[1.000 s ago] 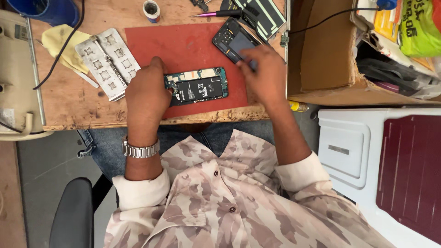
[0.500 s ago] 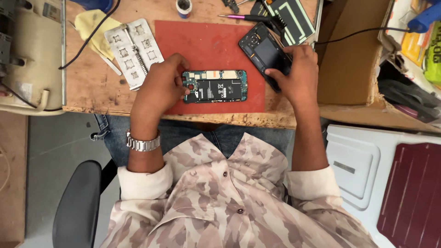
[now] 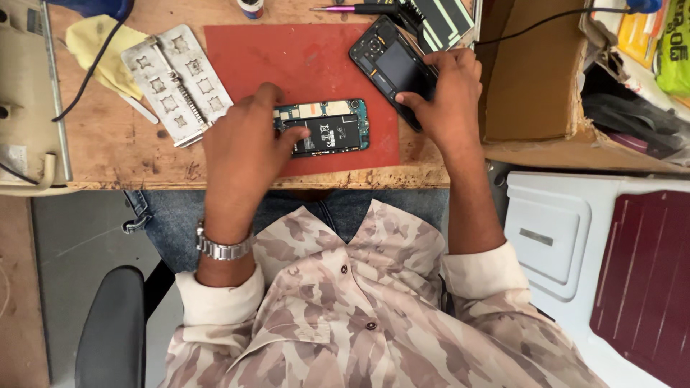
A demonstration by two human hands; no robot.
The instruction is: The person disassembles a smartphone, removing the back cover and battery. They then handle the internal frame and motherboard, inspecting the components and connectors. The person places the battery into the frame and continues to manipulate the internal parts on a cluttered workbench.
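Here, an opened phone (image 3: 327, 129) lies flat near the front edge of the red mat (image 3: 287, 57), under the fingertips of the left hand (image 3: 241, 154).

The left hand presses on the phone's left end, fingers laid over it rather than closed round it. Toward the mat's far right corner, the right hand (image 3: 445, 93) grasps a dark phone casing (image 3: 392, 61) by its near end, tilted off the mat. Left of the mat, a metal jig plate (image 3: 176, 79) rests on the wooden worktop (image 3: 122, 154). A cardboard box (image 3: 532, 79) stands at the worktop's right edge.
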